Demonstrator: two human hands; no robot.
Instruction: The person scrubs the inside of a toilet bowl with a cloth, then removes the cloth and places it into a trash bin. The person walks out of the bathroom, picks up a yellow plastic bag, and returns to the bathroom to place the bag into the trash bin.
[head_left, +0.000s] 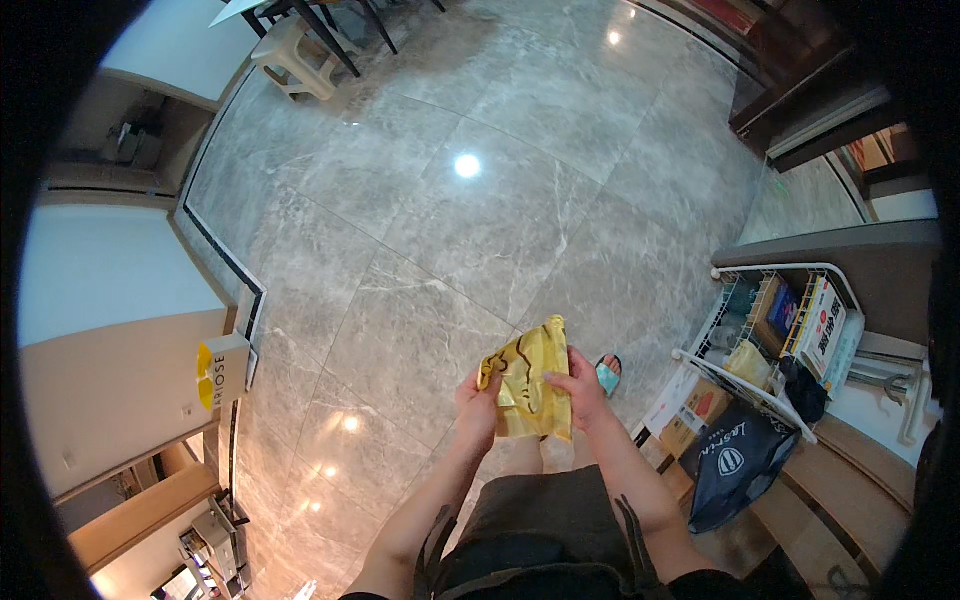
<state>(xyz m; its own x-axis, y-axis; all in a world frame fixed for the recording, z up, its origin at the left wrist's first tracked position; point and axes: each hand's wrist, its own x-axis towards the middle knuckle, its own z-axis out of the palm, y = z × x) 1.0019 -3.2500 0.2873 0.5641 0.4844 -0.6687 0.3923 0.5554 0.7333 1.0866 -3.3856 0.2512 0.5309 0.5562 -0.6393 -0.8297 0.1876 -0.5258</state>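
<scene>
A yellow plastic packet (529, 379) with dark printed lines is held up in front of my body, above the tiled floor. My left hand (478, 405) grips its left edge, with the thumb by a crumpled corner. On the other side, my right hand (583, 386) pinches the right edge, thumb lying on the front face. The packet's surface is creased and shiny. Whatever it contains is hidden.
To the right, a white wire rack (780, 268) holds boxes and bags. A dark blue bag (739, 465) hangs by it, beside a cardboard box (701, 416). A plastic stool (300, 60) stands far left under a table. A slippered foot (609, 375) shows below.
</scene>
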